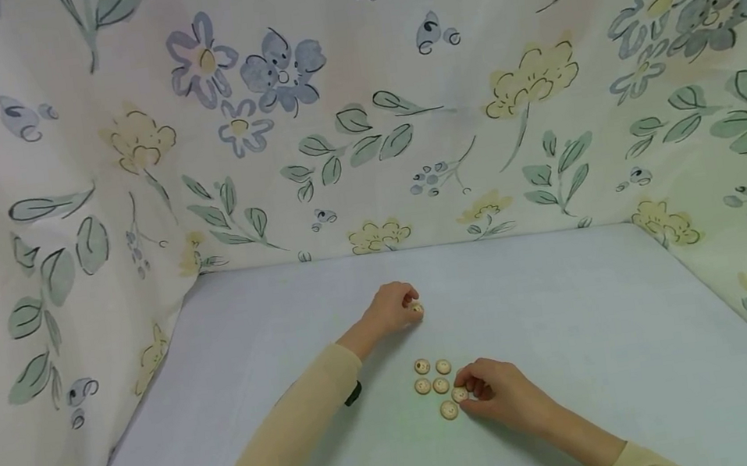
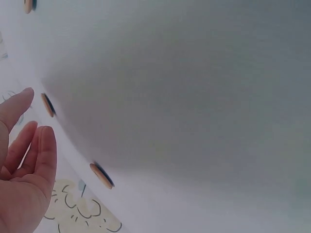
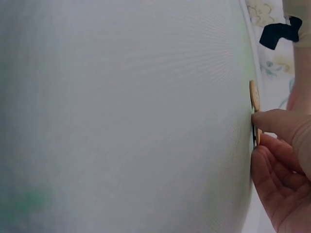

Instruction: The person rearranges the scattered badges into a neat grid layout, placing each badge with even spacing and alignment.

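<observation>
Several round wooden buttons [image 1: 441, 385] lie flat in a close group on the table. My right hand [image 1: 504, 395] is at the group's right side, its thumb and fingertips at opposite edges of one button [image 1: 460, 395], pinching it at table level. The right wrist view shows that button [image 3: 258, 137] partly hidden by the thumb, with another button [image 3: 254, 95] just beyond. Farther back, my left hand [image 1: 393, 307] reaches around a single button [image 1: 416, 308]. In the left wrist view, a gap separates thumb and fingers, and a button [image 2: 47, 105] lies beyond the fingertips.
The white table [image 1: 567, 302] runs back to a floral curtain [image 1: 357, 109], which also hangs along both sides. A dark strap [image 1: 353, 393] shows by the left sleeve. Another button [image 2: 101, 175] lies near the left fingers in the left wrist view.
</observation>
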`<action>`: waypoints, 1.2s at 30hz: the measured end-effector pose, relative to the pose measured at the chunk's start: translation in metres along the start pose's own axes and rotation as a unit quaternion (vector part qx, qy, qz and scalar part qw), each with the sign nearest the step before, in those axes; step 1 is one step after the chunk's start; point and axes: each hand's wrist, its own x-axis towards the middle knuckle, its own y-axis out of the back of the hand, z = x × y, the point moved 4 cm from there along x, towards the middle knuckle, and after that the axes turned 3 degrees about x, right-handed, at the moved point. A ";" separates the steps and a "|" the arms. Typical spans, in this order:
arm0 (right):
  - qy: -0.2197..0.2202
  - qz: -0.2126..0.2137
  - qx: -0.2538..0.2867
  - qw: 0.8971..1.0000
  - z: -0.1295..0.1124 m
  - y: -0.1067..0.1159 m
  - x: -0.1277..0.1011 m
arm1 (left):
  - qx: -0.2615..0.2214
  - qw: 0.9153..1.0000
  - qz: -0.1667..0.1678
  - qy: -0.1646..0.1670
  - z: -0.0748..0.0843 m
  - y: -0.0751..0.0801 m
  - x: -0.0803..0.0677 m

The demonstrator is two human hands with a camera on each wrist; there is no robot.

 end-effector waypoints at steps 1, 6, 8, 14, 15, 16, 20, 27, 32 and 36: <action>0.004 0.001 0.000 1.000 -0.001 0.000 0.000 | -0.004 1.000 0.002 0.002 0.000 0.001 -0.003; 0.008 0.004 -0.006 1.000 -0.001 0.001 0.000 | -0.021 1.000 0.010 -0.004 0.001 0.010 -0.026; 0.007 0.007 -0.013 1.000 -0.001 0.001 0.000 | -0.028 1.000 0.007 -0.011 0.003 0.013 -0.037; 0.011 0.009 -0.018 1.000 0.000 0.002 0.000 | -0.043 0.998 -0.005 -0.036 0.008 0.012 -0.072; 0.011 0.009 -0.017 1.000 0.000 0.002 0.000 | -0.047 0.998 -0.006 -0.038 0.008 0.010 -0.078; 0.011 0.008 -0.015 1.000 0.000 0.002 0.000 | -0.053 0.998 -0.007 -0.040 0.009 0.009 -0.083; 0.011 0.008 -0.013 1.000 0.000 0.001 0.001 | -0.075 0.996 -0.011 -0.043 0.014 0.004 -0.102; 0.011 0.010 -0.010 1.000 -0.001 0.000 0.001 | -0.079 0.995 -0.019 -0.053 0.026 -0.004 -0.125; 0.001 0.003 -0.008 1.000 0.000 0.000 0.001 | -0.077 0.995 -0.017 -0.062 0.029 -0.008 -0.130; 0.000 0.002 -0.009 1.000 -0.001 0.000 0.001 | -0.070 0.995 -0.016 -0.075 0.032 -0.012 -0.132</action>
